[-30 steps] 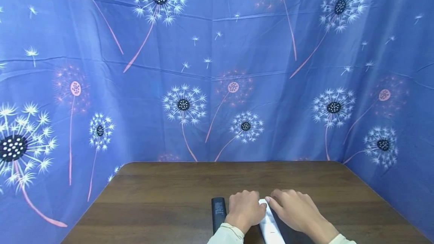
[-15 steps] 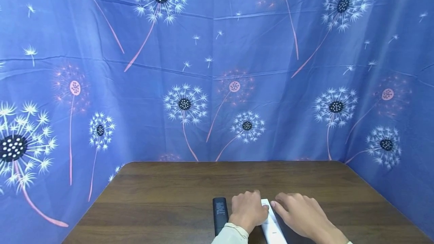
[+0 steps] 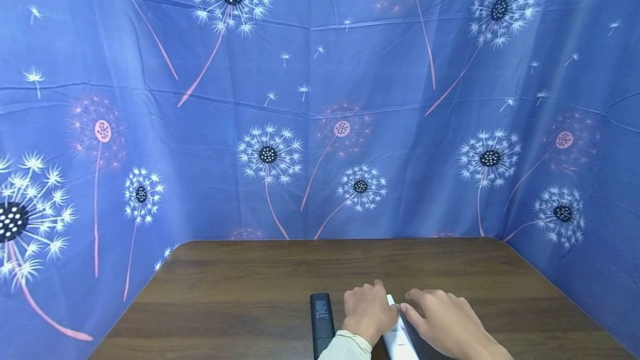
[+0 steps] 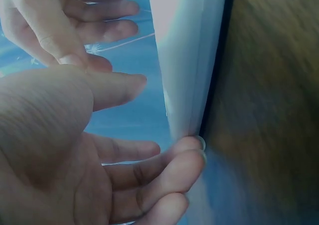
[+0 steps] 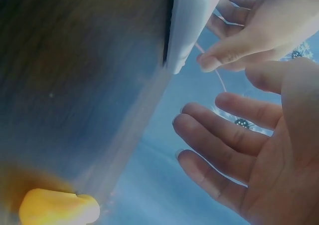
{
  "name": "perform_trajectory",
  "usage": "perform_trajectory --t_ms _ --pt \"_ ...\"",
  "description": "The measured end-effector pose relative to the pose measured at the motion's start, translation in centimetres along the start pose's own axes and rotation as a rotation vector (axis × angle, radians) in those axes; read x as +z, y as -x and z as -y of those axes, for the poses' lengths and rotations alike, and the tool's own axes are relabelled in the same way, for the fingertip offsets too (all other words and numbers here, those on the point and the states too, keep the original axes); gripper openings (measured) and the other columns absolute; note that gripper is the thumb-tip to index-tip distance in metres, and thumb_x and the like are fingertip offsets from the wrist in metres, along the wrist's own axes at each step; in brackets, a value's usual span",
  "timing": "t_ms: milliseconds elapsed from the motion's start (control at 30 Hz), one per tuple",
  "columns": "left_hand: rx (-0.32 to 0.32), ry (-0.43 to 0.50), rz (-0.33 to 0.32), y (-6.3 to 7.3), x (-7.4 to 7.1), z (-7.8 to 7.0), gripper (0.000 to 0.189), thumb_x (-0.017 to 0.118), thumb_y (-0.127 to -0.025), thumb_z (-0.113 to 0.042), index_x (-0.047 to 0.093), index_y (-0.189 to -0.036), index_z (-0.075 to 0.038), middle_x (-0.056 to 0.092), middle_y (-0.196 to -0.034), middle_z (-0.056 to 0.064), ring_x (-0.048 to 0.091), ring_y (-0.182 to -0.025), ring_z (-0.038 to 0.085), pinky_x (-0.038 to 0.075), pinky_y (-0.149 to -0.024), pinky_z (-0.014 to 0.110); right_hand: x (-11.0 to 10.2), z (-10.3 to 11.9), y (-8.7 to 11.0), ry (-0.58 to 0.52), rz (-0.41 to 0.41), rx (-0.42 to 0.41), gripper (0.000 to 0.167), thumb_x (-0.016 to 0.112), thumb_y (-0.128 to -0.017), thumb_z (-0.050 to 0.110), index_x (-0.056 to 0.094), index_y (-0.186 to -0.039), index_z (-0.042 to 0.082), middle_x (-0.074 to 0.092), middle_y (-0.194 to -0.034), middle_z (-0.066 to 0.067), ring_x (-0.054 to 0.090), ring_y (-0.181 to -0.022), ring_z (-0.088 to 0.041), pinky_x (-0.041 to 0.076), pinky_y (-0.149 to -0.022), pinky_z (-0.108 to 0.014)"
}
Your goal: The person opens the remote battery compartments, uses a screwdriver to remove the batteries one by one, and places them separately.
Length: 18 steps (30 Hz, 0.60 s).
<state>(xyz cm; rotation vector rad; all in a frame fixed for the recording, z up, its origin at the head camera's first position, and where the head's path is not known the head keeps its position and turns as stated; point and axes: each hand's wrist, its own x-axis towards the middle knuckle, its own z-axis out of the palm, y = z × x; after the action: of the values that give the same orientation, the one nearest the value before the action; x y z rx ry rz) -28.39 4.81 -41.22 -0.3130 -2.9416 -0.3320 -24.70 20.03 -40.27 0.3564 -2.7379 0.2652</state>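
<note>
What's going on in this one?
A person has both bare hands around a long white object on a wooden table. The left hand is right at it, though firm contact is hard to confirm; the right hand is open on the other side, apart from it. A black object lies left of the left hand, and the right wrist view shows something yellow.
</note>
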Motion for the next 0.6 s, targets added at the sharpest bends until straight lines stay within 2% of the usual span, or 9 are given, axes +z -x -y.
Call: perform_trajectory --t_ms 200,600 --pt "-0.025 -0.038 0.027 0.09 0.17 -0.29 0.064 0.069 -0.081 -0.065 0.069 -0.121 -0.015 0.065 -0.072 0.004 0.057 -0.057 0.019 0.048 -0.06 0.036 -0.12 -0.01 0.31 -0.006 0.058 0.022 0.009 0.07 -0.093 0.041 0.071 -0.093 0.032 0.064 -0.081 0.023 0.063 -0.07 -0.005 0.049 -0.061 -0.036" --pt "-0.035 -0.1 0.008 0.34 0.41 -0.7 0.078 0.07 -0.071 -0.077 0.07 -0.12 -0.017 0.068 -0.08 0.003 0.063 -0.066 0.021 0.049 -0.064 0.036 -0.16 -0.03 0.96 0.005 -0.032 -0.014 0.01 0.074 -0.089 0.037 0.072 -0.094 0.028 0.066 -0.082 0.019 0.066 -0.072 -0.008 0.049 -0.059 -0.036"
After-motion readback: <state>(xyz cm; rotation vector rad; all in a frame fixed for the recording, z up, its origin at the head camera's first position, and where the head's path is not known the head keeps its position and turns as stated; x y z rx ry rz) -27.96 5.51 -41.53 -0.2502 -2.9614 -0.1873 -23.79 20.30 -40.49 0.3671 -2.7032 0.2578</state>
